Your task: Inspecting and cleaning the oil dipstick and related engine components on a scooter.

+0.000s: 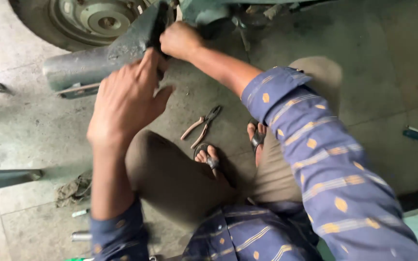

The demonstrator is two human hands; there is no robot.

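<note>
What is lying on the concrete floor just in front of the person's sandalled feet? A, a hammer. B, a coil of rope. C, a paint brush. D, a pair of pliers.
D: a pair of pliers with pale reddish handles lies open on the floor, just beyond the sandalled feet, apart from both hands.

I find the way up front closed off: the grey-green metal arm (97, 60) and the wheel hub (95, 17) fill the upper left, with my left hand (126, 99) and right hand (180, 41) against that arm. Open concrete floor (388, 72) lies to the right. Between my knees the passage is narrow, with pliers (201, 125) and my sandalled feet (209, 157) in it; a rag (73, 189) lies lower left.
</note>
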